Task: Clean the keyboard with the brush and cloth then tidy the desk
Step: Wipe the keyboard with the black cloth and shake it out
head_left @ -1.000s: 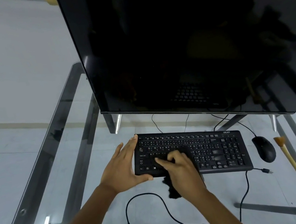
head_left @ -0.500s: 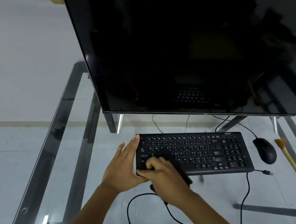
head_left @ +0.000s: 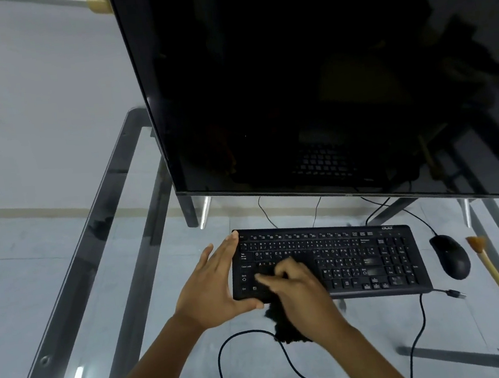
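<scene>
A black keyboard (head_left: pixel 356 254) lies on the glass desk (head_left: pixel 114 203) under the monitor. My left hand (head_left: pixel 212 288) clasps the keyboard's left end, fingers along the side and thumb under the front edge. My right hand (head_left: pixel 298 288) presses a black cloth (head_left: pixel 284 323) onto the lower-left keys; part of the cloth hangs off the front edge below my palm. The brush (head_left: pixel 494 274), with a yellow handle and tan bristles, lies on the desk at the far right, beyond the mouse.
A large dark monitor (head_left: pixel 308 90) fills the upper view. A black mouse (head_left: pixel 451 257) sits just right of the keyboard. Two loose cables (head_left: pixel 229 357) with plugs trail off the keyboard's front. The desk's metal frame runs along the left.
My right hand slid left with the cloth across the lower keys, then came back right a little. The left hand stayed on the keyboard's left end.
</scene>
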{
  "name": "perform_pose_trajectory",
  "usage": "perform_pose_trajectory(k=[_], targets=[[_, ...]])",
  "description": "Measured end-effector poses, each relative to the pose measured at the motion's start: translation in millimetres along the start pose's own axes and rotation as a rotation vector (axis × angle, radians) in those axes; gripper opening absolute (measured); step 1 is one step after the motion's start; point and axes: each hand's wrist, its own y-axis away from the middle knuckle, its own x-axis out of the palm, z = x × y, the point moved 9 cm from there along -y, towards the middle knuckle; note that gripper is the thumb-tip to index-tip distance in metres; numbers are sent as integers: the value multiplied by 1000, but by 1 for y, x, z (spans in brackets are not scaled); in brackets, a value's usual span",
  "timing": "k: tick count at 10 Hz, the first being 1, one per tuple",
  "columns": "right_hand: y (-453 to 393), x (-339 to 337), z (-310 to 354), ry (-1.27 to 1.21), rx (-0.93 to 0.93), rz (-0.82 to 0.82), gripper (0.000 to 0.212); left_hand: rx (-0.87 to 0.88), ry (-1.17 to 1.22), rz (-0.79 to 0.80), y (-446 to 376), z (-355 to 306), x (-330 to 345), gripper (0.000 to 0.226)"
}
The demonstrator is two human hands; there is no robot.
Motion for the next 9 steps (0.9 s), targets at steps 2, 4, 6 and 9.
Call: perform_pose_trajectory(k=[2, 4, 6, 9], targets=[[-13, 24, 36, -32, -17, 48, 34, 8, -4, 3, 3, 2, 5, 118], [-46, -23, -33, -5, 402, -248, 33, -25, 9, -10, -1, 1, 0, 126], [-67, 3, -7, 27, 187, -31, 23, -52, 26, 14, 1, 0, 2, 124], [-65, -4, -14, -22, 309, -76, 22, -68, 14, 12, -1, 3, 3, 127]])
